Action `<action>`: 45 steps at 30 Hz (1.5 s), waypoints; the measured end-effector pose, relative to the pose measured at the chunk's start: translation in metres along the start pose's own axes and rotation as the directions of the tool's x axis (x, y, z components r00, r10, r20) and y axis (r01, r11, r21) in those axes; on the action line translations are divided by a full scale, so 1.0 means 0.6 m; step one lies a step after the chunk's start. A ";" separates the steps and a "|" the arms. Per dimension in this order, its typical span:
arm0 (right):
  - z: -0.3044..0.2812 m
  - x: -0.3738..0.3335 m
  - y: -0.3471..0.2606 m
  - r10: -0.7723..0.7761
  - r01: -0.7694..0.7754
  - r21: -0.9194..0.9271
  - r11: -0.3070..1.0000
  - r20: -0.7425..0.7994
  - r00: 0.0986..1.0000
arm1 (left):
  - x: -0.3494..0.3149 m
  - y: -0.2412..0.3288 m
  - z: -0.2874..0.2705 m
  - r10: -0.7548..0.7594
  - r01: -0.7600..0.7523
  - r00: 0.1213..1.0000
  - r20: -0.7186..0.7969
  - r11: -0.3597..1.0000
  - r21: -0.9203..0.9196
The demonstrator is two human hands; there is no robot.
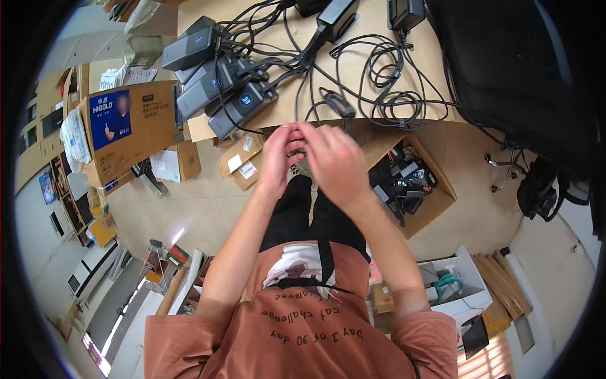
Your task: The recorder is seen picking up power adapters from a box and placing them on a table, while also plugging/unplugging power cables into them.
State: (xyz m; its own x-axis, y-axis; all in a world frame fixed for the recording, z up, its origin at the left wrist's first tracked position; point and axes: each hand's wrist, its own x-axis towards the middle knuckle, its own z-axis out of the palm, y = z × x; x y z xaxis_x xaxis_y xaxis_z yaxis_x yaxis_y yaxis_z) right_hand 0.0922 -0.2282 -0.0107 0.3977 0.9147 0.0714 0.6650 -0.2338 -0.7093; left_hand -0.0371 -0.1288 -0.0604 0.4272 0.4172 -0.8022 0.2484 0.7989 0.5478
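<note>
My left hand [279, 156] and my right hand [336, 161] meet in front of the desk's near edge, fingers curled and fingertips pressed together. Whatever they pinch is hidden or too small to name. A thin black cable [235, 124] runs from the power banks toward my left fingers; whether it reaches them I cannot tell. Left of the hands, several dark grey power banks [208, 88] with small lit displays lie piled on the desk [278, 104]. Just beyond my right hand lies a small black plug-like piece [338, 102], with coiled black cables [398, 104] further right.
A black charger block [338, 19] and another black adapter [406, 14] sit at the far side. A black monitor [517, 63] stands right. Below the desk, an open carton [435, 202] holds black electronics. A large brown carton [142, 126] stands left, and a smaller flat box [243, 161] nearer.
</note>
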 end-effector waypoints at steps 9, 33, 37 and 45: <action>-0.005 -0.004 0.025 0.509 -0.367 0.484 0.795 -0.201 0.837 | -0.045 0.076 -0.036 0.104 0.018 0.965 0.242 0.891 -0.454; 0.085 0.168 0.159 0.768 -0.754 0.153 0.639 -0.182 0.614 | -0.051 0.092 -0.079 0.033 -0.031 0.999 0.033 0.998 -0.062; 0.078 0.165 0.109 0.706 -0.560 0.483 0.673 -0.192 0.682 | -0.062 0.074 -0.087 0.053 -0.052 0.998 -0.020 0.998 0.020; 0.041 0.099 0.004 0.652 -0.154 0.972 0.178 0.001 0.758 | -0.084 0.064 -0.070 0.223 -0.223 0.973 0.058 0.849 0.478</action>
State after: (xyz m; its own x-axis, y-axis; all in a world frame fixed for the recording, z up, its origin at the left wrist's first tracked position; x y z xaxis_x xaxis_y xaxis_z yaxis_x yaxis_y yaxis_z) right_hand 0.1017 -0.1665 -0.0255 0.7350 0.5408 -0.4091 -0.5570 0.1374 -0.8191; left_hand -0.0857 -0.1008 -0.0091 0.5215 0.5591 -0.6446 0.5314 0.3783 0.7580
